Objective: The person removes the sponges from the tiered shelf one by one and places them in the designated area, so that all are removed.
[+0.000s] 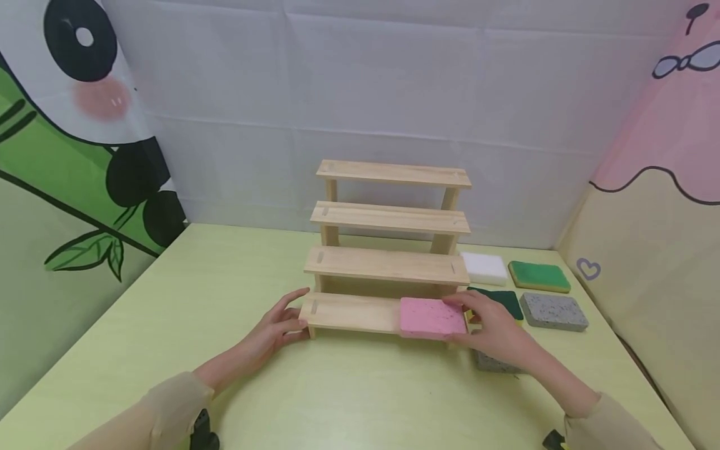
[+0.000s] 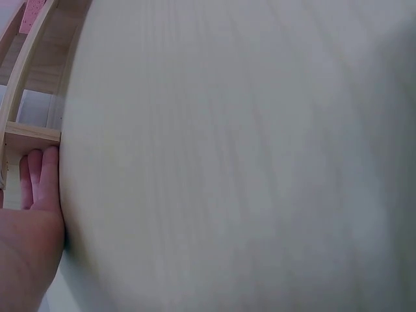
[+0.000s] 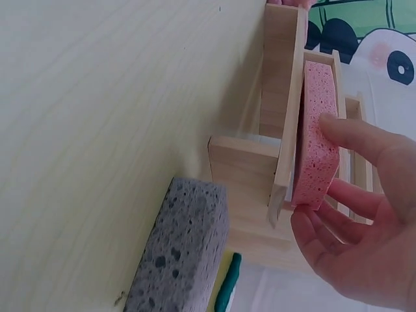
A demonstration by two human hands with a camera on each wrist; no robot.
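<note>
A wooden stepped rack (image 1: 388,262) with several shelves stands near the back wall. On the right half of its lowest shelf lies a pink sponge (image 1: 432,317). My right hand (image 1: 497,328) grips the sponge's right end, the thumb on one face and the fingers around the end, as the right wrist view shows. My left hand (image 1: 264,340) touches the left end of the lowest shelf, its fingers extended against the side leg. In the left wrist view, the fingertips of that hand (image 2: 32,227) meet the wooden leg.
Right of the rack lie a white sponge (image 1: 484,269), a green-topped sponge (image 1: 540,276), a dark green and yellow sponge (image 1: 500,301) and a grey speckled sponge (image 1: 554,311). Another grey sponge (image 3: 185,247) sits beside the rack, partly under my right hand. A white cloth wall (image 1: 388,94) rises behind.
</note>
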